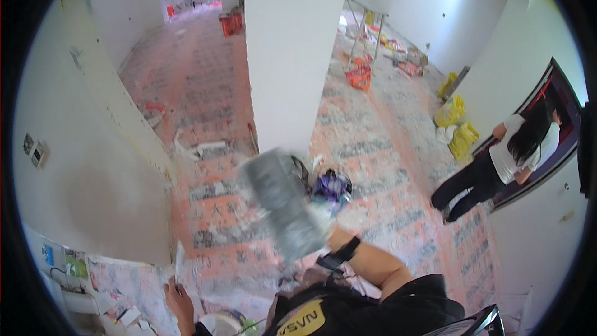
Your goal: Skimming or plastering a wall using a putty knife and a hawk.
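A grey rectangular plate-like tool point(280, 202), blurred by motion, is raised in front of me in my right hand point(329, 231), which is largely hidden behind it; a black band circles that wrist. My left hand point(176, 295) is low at the left, fingers curled at a thin pale item point(179, 258) that I cannot make out clearly. Below, between my arms, the top of a white bucket point(221, 322) shows. Beyond the tool, dark and purple bags point(333, 186) lie by the foot of a white pillar point(286, 56).
Another person point(515, 140) stands at a doorway on the right, back to me. Red buckets point(358, 76), a metal stand point(367, 22) and yellow sacks point(461, 140) stand farther back on the pink sheet-covered floor point(205, 218). A wall point(74, 199) runs along my left.
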